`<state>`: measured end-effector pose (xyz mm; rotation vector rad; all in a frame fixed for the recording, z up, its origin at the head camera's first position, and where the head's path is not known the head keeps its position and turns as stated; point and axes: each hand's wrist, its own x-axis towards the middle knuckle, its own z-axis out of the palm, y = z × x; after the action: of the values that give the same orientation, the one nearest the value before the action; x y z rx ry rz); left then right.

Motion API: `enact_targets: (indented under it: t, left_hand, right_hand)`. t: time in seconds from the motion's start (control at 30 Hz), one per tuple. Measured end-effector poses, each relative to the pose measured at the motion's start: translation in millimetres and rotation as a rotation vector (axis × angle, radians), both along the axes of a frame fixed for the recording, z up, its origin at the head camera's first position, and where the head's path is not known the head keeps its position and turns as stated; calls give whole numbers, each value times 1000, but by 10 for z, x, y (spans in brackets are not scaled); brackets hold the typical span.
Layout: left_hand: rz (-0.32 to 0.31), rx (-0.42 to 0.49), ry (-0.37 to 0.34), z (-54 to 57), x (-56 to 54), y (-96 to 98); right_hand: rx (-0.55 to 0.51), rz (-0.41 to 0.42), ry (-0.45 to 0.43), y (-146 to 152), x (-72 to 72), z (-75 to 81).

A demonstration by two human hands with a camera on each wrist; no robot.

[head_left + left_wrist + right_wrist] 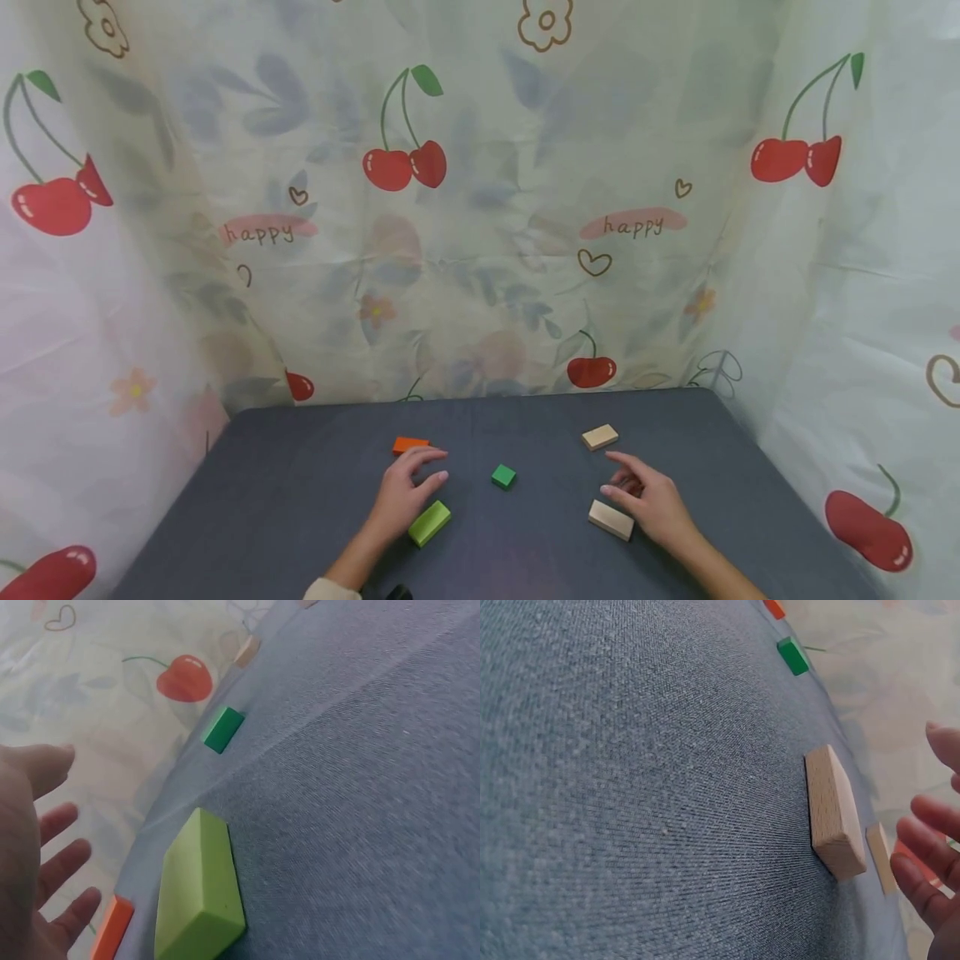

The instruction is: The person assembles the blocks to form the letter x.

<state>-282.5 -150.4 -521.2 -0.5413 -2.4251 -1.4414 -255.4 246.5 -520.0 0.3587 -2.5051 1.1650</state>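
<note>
My left hand (406,493) hovers over the table's left half with relaxed fingers and holds nothing. Just beside it lies a light green block (430,524), large in the left wrist view (196,889). Past its fingers is an orange block (410,445), partly covered by the hand in the head view. My right hand (649,500), fingers loosely bent, is also free of any object. Near its thumb lies a pale wooden block (611,520), and a second wooden block (600,437) sits farther back. Between the hands rests a small dark green block (503,477).
All the blocks lie on a table with a dark grey-blue cloth (525,550). A pale curtain (480,250) printed with cherries and flowers hangs behind the table and along both sides. A small black object (400,592) shows at the bottom edge, near the left sleeve (330,590).
</note>
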Motion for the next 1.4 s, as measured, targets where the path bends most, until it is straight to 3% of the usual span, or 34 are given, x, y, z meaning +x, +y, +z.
enact_targets:
  t: [0.2,0.37,0.67,0.8,1.03,1.4]
  left_hand:
    - [-147,-59,-137,6,-83,64]
    - [-208,-92,-235,10,-146,131]
    - [-264,-112,-253,-16,-220,238]
    - [-270,-116,-260,-44,-254,272]
    - [-217,-70,-296,-68,-287,334]
    - [-169,-66,-248,-83,-289,572]
  right_hand:
    - [51,11,-113,-1,-25,5]
    - [96,45,-171,-5,-31,20]
    - [138,110,-250,-21,-20,-2]
    - [143,135,-288,-19,-8,-22]
    - [173,144,-300,3,3,-31]
    - [191,65,-403,-25,14,-8]
